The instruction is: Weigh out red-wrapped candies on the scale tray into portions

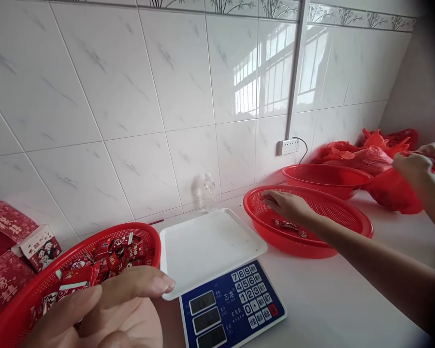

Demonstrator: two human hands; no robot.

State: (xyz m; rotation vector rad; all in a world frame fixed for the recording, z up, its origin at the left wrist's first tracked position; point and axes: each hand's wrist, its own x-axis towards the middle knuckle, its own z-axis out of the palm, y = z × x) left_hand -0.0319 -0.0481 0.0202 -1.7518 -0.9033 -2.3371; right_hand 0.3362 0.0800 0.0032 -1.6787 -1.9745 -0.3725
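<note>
My left hand (pixel 130 309) is close to the camera at the lower left, palm partly turned up, fingers apart and nothing seen in them. It is in front of a red basket (pixel 154 237) of red-wrapped candies (pixel 112 256). My right hand (pixel 288 205) reaches over a second red basket (pixel 358 227), its fingers bent together; what they hold, if anything, is hidden. Below that hand lie a few wrapped candies (pixel 288 225). Between the two baskets is a digital scale (pixel 235 304) with a bare white tray (pixel 213 246), blank displays and a blue keypad.
Red printed boxes (pixel 9 261) stand at the far left. A clear plastic bottle (pixel 210 193) is against the tiled wall behind the scale. Another red basket (pixel 326 179) and red plastic bags (pixel 355 157) are farther right, where another person's hands (pixel 415 166) handle a red bag.
</note>
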